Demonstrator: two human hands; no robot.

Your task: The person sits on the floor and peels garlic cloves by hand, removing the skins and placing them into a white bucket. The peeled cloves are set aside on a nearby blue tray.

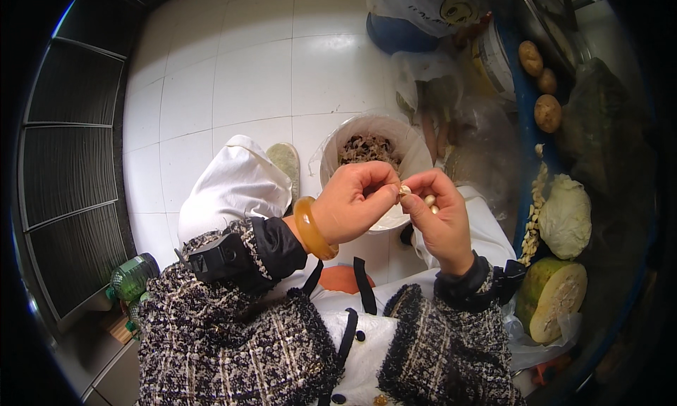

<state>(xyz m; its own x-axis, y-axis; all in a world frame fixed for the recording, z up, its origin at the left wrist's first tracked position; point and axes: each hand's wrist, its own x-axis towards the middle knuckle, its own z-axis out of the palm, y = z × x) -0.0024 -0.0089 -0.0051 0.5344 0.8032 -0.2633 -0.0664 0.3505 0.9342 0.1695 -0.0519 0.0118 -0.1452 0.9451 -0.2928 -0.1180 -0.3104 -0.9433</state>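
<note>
My left hand point(355, 203), with an amber bangle point(315, 228) at the wrist, is closed in a pinch on a small pale garlic clove point(404, 190). The fingertips of my right hand point(443, 226) meet it at the same clove. More whitish cloves point(431, 202) are tucked in the curled fingers of my right hand. Both hands are above the near side of a bin point(330, 148) lined with a thin clear bag. Dark brown, papery scraps point(368, 150) lie inside the bin, partly hidden by my left hand.
At the right, a surface holds several potatoes point(548, 114), a row of garlic point(534, 208), a pale cabbage point(566, 219) and a cut green melon or gourd point(553, 300). Bagged vegetables point(437, 106) stand beyond the bin. Green bottles point(134, 275) stand by the dark rack point(70, 166) at the left.
</note>
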